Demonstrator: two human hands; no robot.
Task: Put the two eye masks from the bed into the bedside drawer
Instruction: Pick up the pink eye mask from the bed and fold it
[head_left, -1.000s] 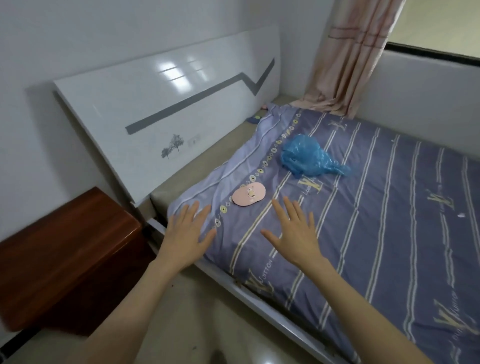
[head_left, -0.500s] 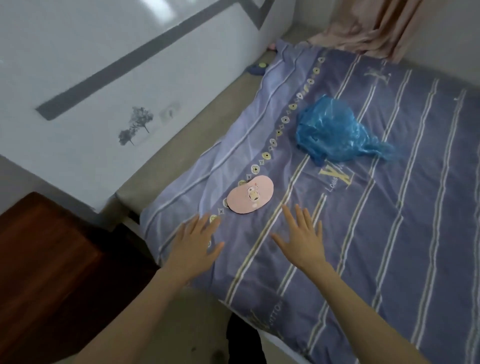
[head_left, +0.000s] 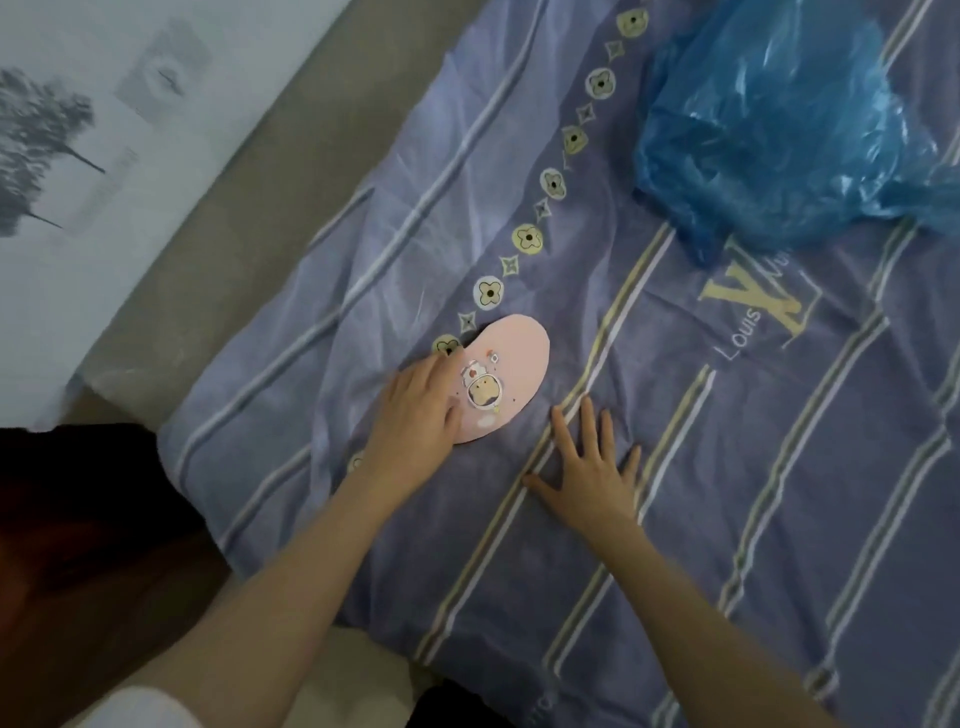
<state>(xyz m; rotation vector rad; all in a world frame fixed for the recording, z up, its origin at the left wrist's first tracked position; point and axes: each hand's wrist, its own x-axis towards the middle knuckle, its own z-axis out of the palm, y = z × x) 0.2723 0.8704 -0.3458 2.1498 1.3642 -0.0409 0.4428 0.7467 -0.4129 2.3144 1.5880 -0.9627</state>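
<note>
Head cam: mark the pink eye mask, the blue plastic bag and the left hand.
pink eye mask (head_left: 511, 364): head view, on its bare pink upper lobe.
blue plastic bag (head_left: 779, 130): head view, on the middle of the crumpled film.
left hand (head_left: 415, 415): head view, on the back of the hand.

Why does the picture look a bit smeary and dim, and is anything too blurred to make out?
Head view: the light is dim and flat, with no hard shadows; the tree print on the headboard is streaked by motion blur; the bedside cabinet sinks into darkness; the pink eye mask, the left hand on it and the right hand read clearly; the blue plastic bag shows soft sheen.
</note>
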